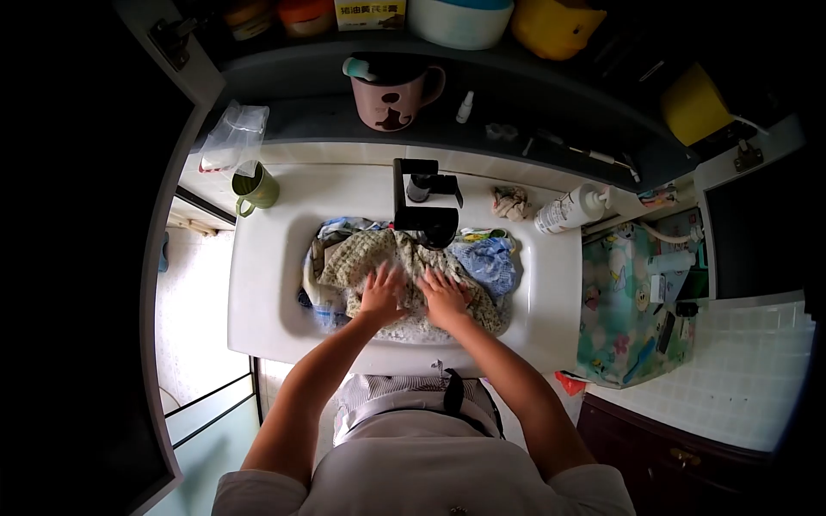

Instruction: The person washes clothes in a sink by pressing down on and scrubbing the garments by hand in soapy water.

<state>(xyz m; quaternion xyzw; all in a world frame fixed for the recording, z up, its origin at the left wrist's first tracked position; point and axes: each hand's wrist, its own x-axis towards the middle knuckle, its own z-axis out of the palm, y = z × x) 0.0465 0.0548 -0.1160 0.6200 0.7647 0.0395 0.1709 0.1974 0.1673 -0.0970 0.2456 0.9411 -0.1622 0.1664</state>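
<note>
My left hand (383, 292) presses down on a wet, cream-and-green patterned garment (361, 254) in the sink, its fingers spread and slightly blurred. Beside it, my right hand (445, 297) lies on the same garment with the fingers apart. Neither hand is closed round the fabric. A blue checked cloth (489, 265) is bunched at the sink's right side, and a white-and-blue cloth (323, 288) shows along the left. Suds (417, 328) float at the near edge. The white sink (551, 318) holds all of this laundry; whatever lies under the top garment is hidden.
A black faucet (422, 202) overhangs the back of the sink. On the rim stand a green mug (255, 187), a crumpled cloth (510, 203) and a white pump bottle (570, 209). Above, a dark shelf (301, 120) carries a pink mug (391, 101) and a small bottle (465, 107).
</note>
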